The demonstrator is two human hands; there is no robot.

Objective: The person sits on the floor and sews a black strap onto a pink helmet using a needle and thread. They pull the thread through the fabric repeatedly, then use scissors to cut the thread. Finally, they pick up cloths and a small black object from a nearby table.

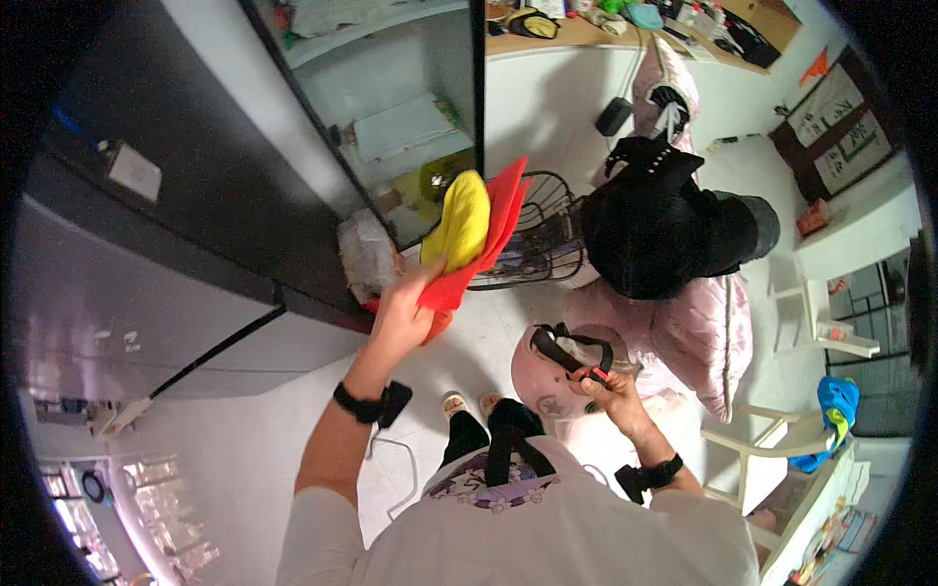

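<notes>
My left hand point(401, 313) grips a folded red cloth item point(492, 242) and a yellow cloth item point(462, 220) together, raised in front of the dark cabinet. Their exact kind is unclear. Lower and to the right, my right hand point(614, 399) holds the black chin strap point(560, 350) of a pink helmet point(533, 375) near its red buckle point(599, 374). The helmet hangs or rests beside a pink quilted cover point(696, 329); which of the two I cannot tell.
A black wire basket point(564, 275) and a bulky black fabric item point(645, 234) stand ahead. Left are a dark cabinet point(198, 183) and a glass-fronted cabinet point(396, 73). A cluttered wooden counter point(564, 42) runs behind. A white chair point(762, 447) stands right.
</notes>
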